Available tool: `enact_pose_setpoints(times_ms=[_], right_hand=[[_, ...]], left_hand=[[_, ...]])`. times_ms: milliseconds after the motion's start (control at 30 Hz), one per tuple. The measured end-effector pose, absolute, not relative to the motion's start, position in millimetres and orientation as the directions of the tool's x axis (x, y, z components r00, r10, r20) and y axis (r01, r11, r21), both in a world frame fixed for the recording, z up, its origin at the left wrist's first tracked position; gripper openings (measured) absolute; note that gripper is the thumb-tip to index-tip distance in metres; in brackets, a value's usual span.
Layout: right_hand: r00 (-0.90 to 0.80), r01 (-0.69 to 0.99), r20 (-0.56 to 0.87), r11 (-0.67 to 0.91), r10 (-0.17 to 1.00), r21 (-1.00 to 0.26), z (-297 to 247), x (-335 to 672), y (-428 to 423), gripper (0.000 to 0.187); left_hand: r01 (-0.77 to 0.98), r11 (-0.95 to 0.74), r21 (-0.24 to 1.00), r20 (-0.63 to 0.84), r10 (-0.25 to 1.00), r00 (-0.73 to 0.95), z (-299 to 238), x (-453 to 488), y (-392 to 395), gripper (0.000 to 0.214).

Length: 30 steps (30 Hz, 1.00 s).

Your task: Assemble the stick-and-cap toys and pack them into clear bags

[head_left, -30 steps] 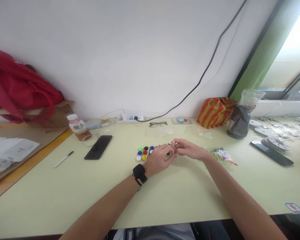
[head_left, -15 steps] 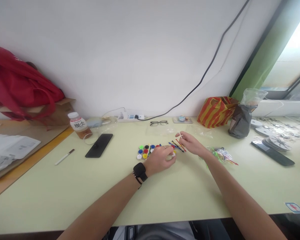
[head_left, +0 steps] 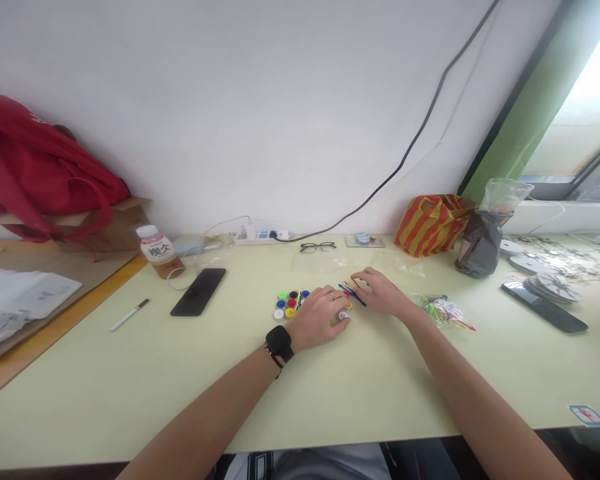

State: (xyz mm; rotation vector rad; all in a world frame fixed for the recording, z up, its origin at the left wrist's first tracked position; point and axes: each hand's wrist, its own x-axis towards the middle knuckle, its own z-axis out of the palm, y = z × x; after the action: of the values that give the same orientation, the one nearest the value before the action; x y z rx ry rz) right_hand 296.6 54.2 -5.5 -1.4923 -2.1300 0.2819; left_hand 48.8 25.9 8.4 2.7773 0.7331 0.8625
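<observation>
My left hand (head_left: 321, 317) is curled low over the table, its thumb and fingers closed round a small pale round piece (head_left: 342, 316). Part of that piece is hidden by the fingers. Just beyond and left of this hand sit several small round plastic pieces (head_left: 291, 303) in green, black, blue, red, yellow and white. A thin pale stick lies among them. My right hand (head_left: 380, 292) is over a small pile of thin coloured plastic sticks (head_left: 352, 293). Its thumb and forefinger are apart at the pile, with a bit of red showing between them.
Right of my right forearm lies a clear bag of coloured sticks (head_left: 445, 311). A phone (head_left: 199, 292), a marker (head_left: 130, 315) and a drink bottle (head_left: 160, 253) are on the left. Glasses (head_left: 318, 247) lie near the wall. Another phone (head_left: 544, 308) is by stacked discs (head_left: 553, 287).
My right hand has lowered to the coloured sticks, and the white stick it held no longer shows in its fingers. My left hand has barely moved.
</observation>
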Motion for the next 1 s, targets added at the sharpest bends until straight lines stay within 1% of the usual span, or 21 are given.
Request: enact_pose_setpoints(times_ms=[100, 233, 433, 600, 733, 800, 867, 900, 967, 1000], right_hand=[[-0.307, 0.803, 0.244, 0.388, 0.92, -0.453, -7, 293, 53, 0.033], [-0.34, 0.796, 0.189, 0.389, 0.921, -0.463, -3, 289, 51, 0.032], [-0.301, 0.826, 0.108, 0.316, 0.947, -0.467, 8, 290, 48, 0.023], [-0.296, 0.826, 0.032, 0.272, 0.955, -0.494, 15, 293, 41, 0.012], [-0.352, 0.787, -0.023, 0.283, 0.936, -0.548, 25, 293, 35, 0.008], [-0.36, 0.748, -0.015, 0.279, 0.933, -0.603, 32, 302, 35, 0.013], [-0.301, 0.711, 0.025, 0.242, 0.953, -0.66, 38, 321, 37, 0.023], [-0.242, 0.717, 0.052, 0.215, 0.969, -0.663, 41, 334, 39, 0.029], [-0.1, 0.801, 0.082, 0.129, 0.992, -0.585, 43, 361, 40, 0.036], [-0.029, 0.852, 0.051, 0.052, 0.998, -0.521, 44, 373, 39, 0.039]], left_hand=[[0.452, -0.85, 0.27, 0.486, 0.526, 0.698, 9, 49, 24, 0.032], [0.484, -0.833, 0.269, 0.462, 0.553, 0.694, 5, 49, 24, 0.039], [0.49, -0.828, 0.273, 0.434, 0.56, 0.706, 4, 47, 24, 0.05], [0.518, -0.815, 0.26, 0.385, 0.579, 0.718, 6, 45, 23, 0.051], [0.532, -0.81, 0.248, 0.358, 0.587, 0.726, 7, 46, 21, 0.049], [0.534, -0.81, 0.243, 0.367, 0.586, 0.722, 8, 46, 21, 0.046], [0.532, -0.811, 0.244, 0.387, 0.584, 0.713, 10, 45, 20, 0.042], [0.528, -0.813, 0.245, 0.397, 0.581, 0.711, 10, 45, 19, 0.041], [0.517, -0.82, 0.245, 0.413, 0.57, 0.71, 11, 45, 18, 0.04], [0.512, -0.825, 0.241, 0.42, 0.564, 0.711, 11, 46, 18, 0.04]])
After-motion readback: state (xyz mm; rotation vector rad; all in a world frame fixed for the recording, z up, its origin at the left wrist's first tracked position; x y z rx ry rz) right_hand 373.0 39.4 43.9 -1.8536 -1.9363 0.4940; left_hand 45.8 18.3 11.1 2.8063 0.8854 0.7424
